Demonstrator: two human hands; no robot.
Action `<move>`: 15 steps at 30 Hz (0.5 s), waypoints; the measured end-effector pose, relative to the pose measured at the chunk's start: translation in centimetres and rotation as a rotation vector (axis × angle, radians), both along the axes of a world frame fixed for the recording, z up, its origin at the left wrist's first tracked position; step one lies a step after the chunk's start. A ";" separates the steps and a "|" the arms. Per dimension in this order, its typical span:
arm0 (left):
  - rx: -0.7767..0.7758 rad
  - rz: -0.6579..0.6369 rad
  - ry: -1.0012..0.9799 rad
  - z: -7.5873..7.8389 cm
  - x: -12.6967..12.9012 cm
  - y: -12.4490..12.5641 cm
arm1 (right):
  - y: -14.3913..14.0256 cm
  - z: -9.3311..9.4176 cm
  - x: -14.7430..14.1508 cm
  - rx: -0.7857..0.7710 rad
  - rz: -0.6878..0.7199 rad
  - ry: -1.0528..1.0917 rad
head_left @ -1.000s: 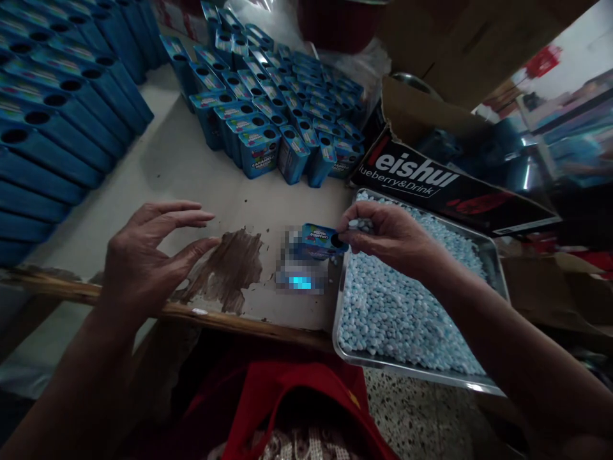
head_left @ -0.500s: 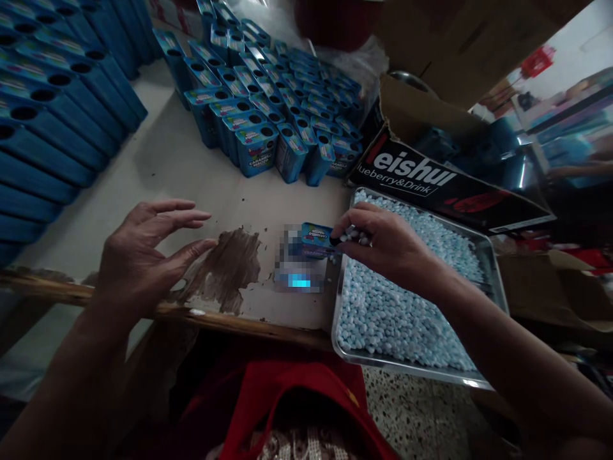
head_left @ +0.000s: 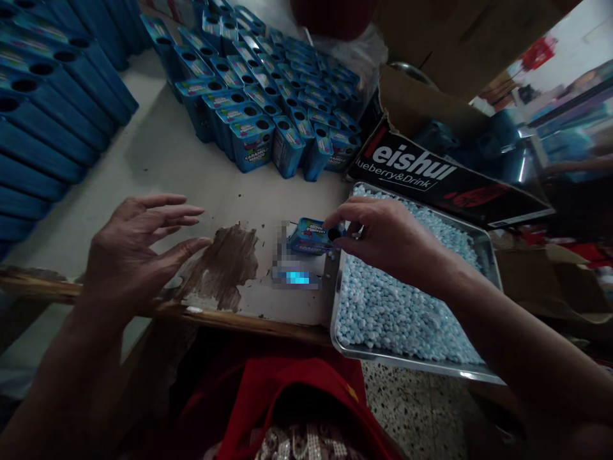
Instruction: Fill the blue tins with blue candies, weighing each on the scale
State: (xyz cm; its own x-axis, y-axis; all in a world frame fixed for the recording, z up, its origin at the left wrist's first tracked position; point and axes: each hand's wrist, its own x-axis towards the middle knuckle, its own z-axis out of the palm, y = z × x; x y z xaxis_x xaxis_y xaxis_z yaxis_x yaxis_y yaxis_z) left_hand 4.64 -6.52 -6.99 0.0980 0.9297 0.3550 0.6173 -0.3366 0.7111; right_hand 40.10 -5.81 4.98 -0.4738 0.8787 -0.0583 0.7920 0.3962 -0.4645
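Note:
A small blue candy container (head_left: 306, 237) stands on the table, its printed top with a round dark hole facing me. At that hole my right hand (head_left: 378, 233) is closed, thumb and fingers curled by the rim. A few pale candies show between its fingers; the rest of its grip is hidden. To the left, my left hand (head_left: 143, 239) hovers over the table with fingers spread, holding nothing. Under my right forearm lies a metal tray (head_left: 336, 306) filled with small white and light-blue candies (head_left: 397, 313).
Many blue containers (head_left: 251, 144) stand grouped at the back, with more in rows (head_left: 57, 121) at the left. A black printed carton (head_left: 445, 172) sits behind the tray. The table's wooden front edge (head_left: 249, 324) is near me. A pixelated patch (head_left: 297, 276) hides something beside the container.
My right hand has turned over the container's hole, and fewer candies show in its fingers. My left hand stays spread, shifted slightly left in the view.

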 end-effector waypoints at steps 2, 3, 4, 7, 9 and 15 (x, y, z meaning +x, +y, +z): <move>-0.011 0.000 -0.002 0.2 0.0 -0.1 | 0.0 0.0 -0.1 -0.010 -0.011 0.016; -0.017 0.000 -0.005 0.3 0.0 -0.1 | -0.1 0.0 -0.1 -0.013 -0.024 0.026; -0.021 0.000 -0.007 0.3 0.0 -0.1 | -0.1 0.0 -0.2 -0.011 -0.040 0.036; -0.006 0.000 -0.024 0.3 -0.1 -0.1 | -0.1 -0.1 -0.5 0.025 -0.105 0.063; 0.011 0.005 -0.031 0.2 -0.2 -0.1 | -0.2 -0.2 -0.8 0.038 -0.119 0.067; 0.001 0.013 -0.023 0.0 -0.7 -0.2 | -1.0 -0.2 -0.2 0.257 -0.131 -0.006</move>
